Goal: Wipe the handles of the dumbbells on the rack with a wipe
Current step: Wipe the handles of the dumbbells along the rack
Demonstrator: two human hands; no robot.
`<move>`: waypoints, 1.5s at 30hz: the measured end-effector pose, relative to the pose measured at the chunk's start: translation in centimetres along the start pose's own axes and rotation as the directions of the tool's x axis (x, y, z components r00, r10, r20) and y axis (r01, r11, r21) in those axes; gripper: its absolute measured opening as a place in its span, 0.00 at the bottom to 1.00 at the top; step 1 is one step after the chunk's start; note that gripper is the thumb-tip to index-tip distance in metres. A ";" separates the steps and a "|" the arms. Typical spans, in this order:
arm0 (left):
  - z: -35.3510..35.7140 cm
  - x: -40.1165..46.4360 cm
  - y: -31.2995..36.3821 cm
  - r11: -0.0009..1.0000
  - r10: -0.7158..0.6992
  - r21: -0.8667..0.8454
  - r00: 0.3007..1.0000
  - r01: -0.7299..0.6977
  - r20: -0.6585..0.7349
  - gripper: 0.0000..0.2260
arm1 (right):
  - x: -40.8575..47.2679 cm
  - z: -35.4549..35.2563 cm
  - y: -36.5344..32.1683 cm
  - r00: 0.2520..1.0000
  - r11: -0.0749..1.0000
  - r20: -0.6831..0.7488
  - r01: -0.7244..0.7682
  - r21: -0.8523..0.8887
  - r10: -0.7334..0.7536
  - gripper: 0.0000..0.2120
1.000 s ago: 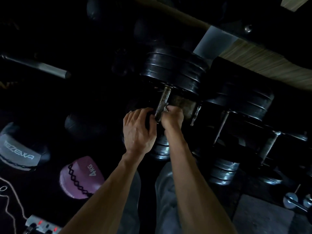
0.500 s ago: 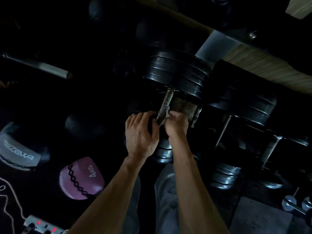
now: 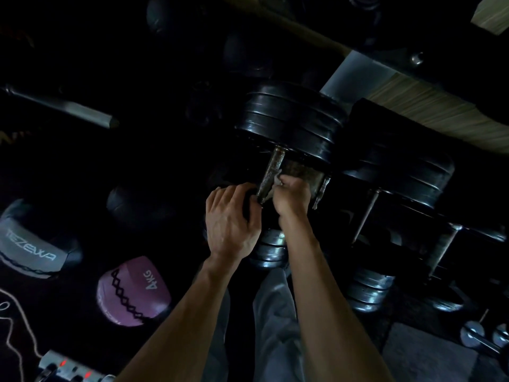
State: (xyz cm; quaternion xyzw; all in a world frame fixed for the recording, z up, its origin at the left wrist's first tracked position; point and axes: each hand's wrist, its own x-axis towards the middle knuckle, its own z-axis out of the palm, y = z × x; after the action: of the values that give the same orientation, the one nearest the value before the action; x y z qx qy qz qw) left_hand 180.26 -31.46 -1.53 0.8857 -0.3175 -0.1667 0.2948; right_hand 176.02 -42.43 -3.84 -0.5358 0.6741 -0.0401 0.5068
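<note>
The right hand point(image 3: 292, 197) pinches the wipe point(image 3: 276, 181) against the near end of 1 rusty handle point(image 3: 271, 175). The left hand point(image 3: 230, 224) curls over that dumbbell's lower plates. At least 2 more handles to the right look untouched, I'd say.

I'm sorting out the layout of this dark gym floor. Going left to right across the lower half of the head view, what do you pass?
Grey medicine ball → pink 4 kg ball → left hand → right hand holding the wipe → next dumbbell's near plates → small chrome dumbbell.
</note>
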 end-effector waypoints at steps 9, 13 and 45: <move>-0.1 0.0 0.2 1.000 0.005 0.001 1.000 -0.005 -0.017 0.11 | 0.1 -0.2 -0.2 0.995 0.995 -0.047 0.088 -0.048 -0.090 0.13; -0.1 0.0 0.1 1.000 0.004 0.006 1.000 -0.004 -0.021 0.11 | 1.1 0.6 -0.7 0.992 0.998 -0.109 0.059 -0.003 -0.060 0.10; -0.1 0.0 0.0 1.000 0.014 0.010 1.000 -0.014 -0.026 0.11 | 0.7 0.0 -2.3 0.953 0.973 -0.197 0.220 -0.074 -0.231 0.15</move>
State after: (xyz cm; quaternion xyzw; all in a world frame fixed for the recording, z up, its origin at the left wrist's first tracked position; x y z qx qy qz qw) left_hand 180.31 -31.43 -1.40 0.8870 -0.3206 -0.1517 0.2958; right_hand 177.60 -43.93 -2.93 -0.6151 0.6578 -0.1353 0.4131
